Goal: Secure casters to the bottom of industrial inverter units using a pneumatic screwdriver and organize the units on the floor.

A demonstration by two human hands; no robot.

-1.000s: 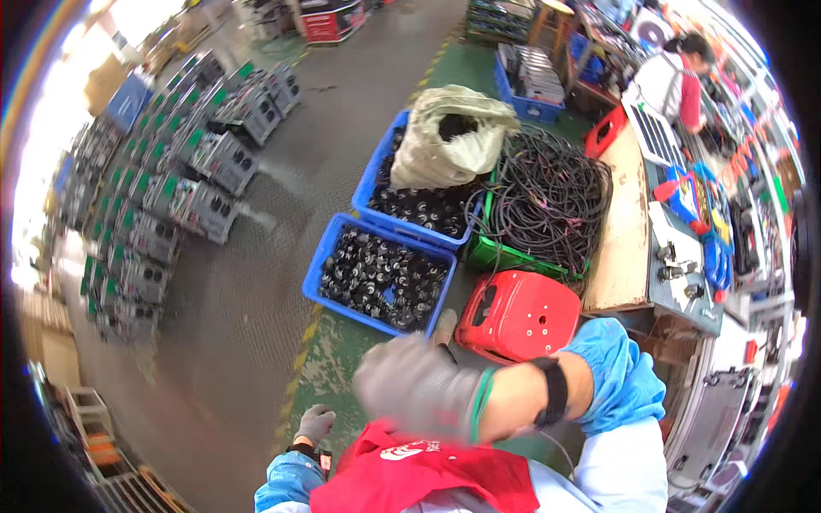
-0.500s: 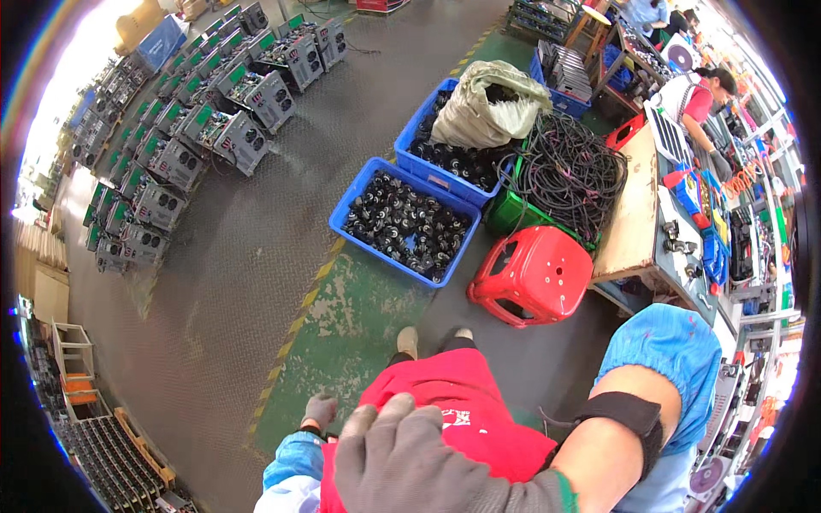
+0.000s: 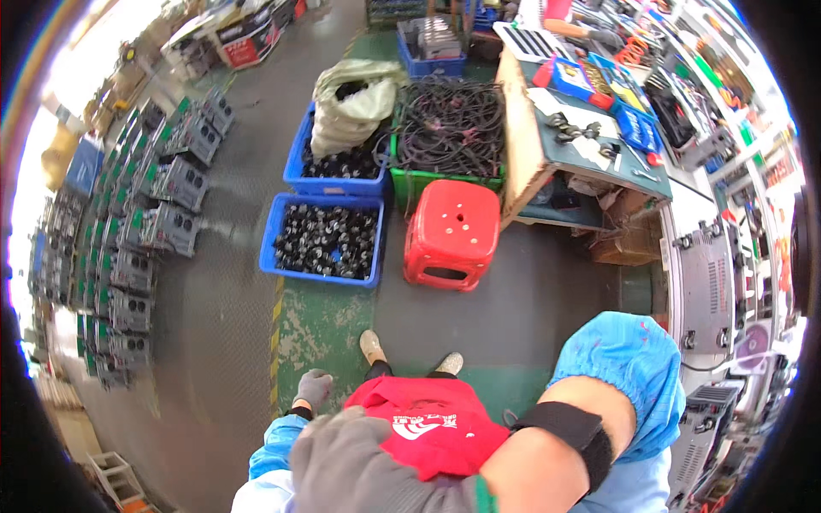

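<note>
My right hand (image 3: pixel 363 466) wears a grey glove and is raised close to the camera, across my red top (image 3: pixel 432 427). Only its back shows, so what is under the palm is hidden. A black band (image 3: pixel 569 432) wraps that forearm below a blue sleeve (image 3: pixel 624 368). My left hand (image 3: pixel 313 389), also in a grey glove, hangs low at my side with the fingers curled and nothing visible in it. My two shoes (image 3: pixel 410 355) stand on a green floor patch, just in front of a red plastic stool (image 3: pixel 451 232).
A blue crate (image 3: pixel 282 214) of small black parts sits left of the stool. Behind it are another blue crate (image 3: pixel 299 167) with a pale sack (image 3: pixel 351 98) and a green crate (image 3: pixel 445 181) of black cables. A workbench (image 3: pixel 590 128) stands at the right, rows of grey units (image 3: pixel 145 222) at the left.
The view has swung so the stool and crates lie more centred ahead. My right hand stays low over my chest, shifted slightly to the left. The left hand still hangs at my side.
</note>
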